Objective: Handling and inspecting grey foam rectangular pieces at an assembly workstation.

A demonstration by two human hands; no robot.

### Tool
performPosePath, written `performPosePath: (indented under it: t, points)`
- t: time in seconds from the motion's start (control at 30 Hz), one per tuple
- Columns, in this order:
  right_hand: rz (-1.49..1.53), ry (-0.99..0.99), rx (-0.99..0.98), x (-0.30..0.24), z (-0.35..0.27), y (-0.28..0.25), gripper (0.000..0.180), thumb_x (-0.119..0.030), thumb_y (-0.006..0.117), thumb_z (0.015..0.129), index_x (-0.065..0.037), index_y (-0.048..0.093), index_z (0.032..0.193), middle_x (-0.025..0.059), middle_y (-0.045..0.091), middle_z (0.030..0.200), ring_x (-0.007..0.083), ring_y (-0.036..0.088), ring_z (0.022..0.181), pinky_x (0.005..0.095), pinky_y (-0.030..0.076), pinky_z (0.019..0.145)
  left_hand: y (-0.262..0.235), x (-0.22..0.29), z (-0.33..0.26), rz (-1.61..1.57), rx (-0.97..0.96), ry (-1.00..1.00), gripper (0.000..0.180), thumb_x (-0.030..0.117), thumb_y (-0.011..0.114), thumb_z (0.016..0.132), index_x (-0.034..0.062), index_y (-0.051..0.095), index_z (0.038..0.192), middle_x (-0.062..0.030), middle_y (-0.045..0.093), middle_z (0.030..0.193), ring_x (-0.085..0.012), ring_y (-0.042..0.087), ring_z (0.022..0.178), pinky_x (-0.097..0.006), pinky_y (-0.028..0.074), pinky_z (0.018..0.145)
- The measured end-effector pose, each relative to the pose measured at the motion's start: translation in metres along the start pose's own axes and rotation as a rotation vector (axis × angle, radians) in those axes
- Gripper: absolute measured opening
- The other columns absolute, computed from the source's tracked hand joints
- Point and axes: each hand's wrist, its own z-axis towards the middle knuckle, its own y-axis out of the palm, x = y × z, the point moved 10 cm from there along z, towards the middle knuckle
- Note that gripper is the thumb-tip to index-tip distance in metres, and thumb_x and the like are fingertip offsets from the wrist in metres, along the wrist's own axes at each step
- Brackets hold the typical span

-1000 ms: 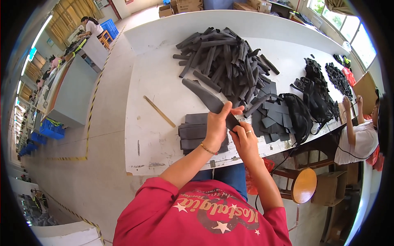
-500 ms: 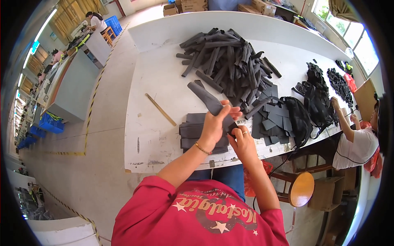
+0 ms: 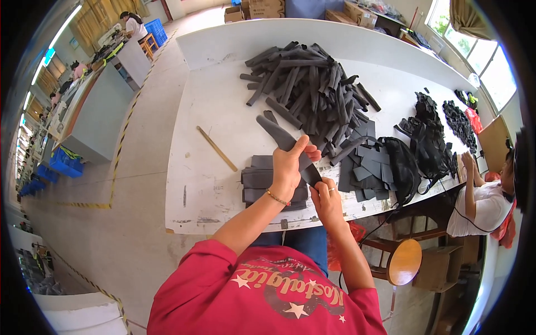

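In the head view, which is the only 1 given, 1 dark grey strip [image 3: 274, 132] is held in the air above the near part of the white table [image 3: 209, 106], between the big pile and the flat stack. By the left hand [image 3: 286, 168] the strip is gripped near its middle, with the thumb laid over it and the fingertips a little spread; how firmly it is pressed cannot be told. By the right hand [image 3: 328, 202] the lower end is pinched between thumb and fingers. Beyond the hands, a large pile of curled strips [image 3: 312, 78] is heaped loosely, and close to the person a low stack of flattened strips [image 3: 258, 178] is laid in rows, partly covered by the left forearm. From this it may be judged that the small stack is done, the held strip is in progress, and the much larger pile is left, so an early stage seems likely. A wooden stick [image 3: 216, 148] is lying at the left, and loose flat pieces [image 3: 369, 167] are spread at the right, both untouched.
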Motion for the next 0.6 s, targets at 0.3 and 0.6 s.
performPosePath:
  t: [0.3,0.6]
  points:
    - [-0.005,0.049,0.013,-0.016,0.03,0.005,0.027,-0.001,0.068,0.078,-0.001,0.051,0.099,0.0199,0.054,0.103,0.04,0.057,0.087,0.0438,0.049,0.074,-0.02,-0.017,-0.008,0.024,0.038,-0.058,0.033,0.025,0.077,0.084,-0.0047,0.062,0.087,-0.017,0.068,0.082,-0.0271,0.069,0.072,-0.036,0.055,0.064]
    - [0.107,-0.04,-0.013,0.0,0.02,-0.006,0.021,-0.001,0.068,0.082,-0.002,0.053,0.097,0.0176,0.058,0.098,0.038,0.061,0.082,0.0434,0.051,0.067,0.008,0.035,0.003,-0.112,-0.147,0.088,0.034,0.027,0.066,0.093,-0.0035,0.059,0.107,-0.0162,0.068,0.09,-0.0286,0.069,0.082,-0.039,0.056,0.079]
